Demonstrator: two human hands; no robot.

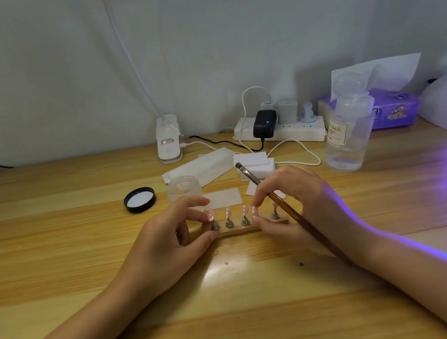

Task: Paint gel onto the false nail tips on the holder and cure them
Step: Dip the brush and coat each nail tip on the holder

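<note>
A wooden tabletop (53,218) with pale stripes is sitting against a plain white wall (62,62). Purple light is shining across the tabletop from the right, and soft white light is glowing near the front.

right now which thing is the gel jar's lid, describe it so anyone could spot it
On the wooden table, look left of the person's left hand. Beside the small clear jar lies a round black lid, the only black disc there, showing a white liner.
</note>
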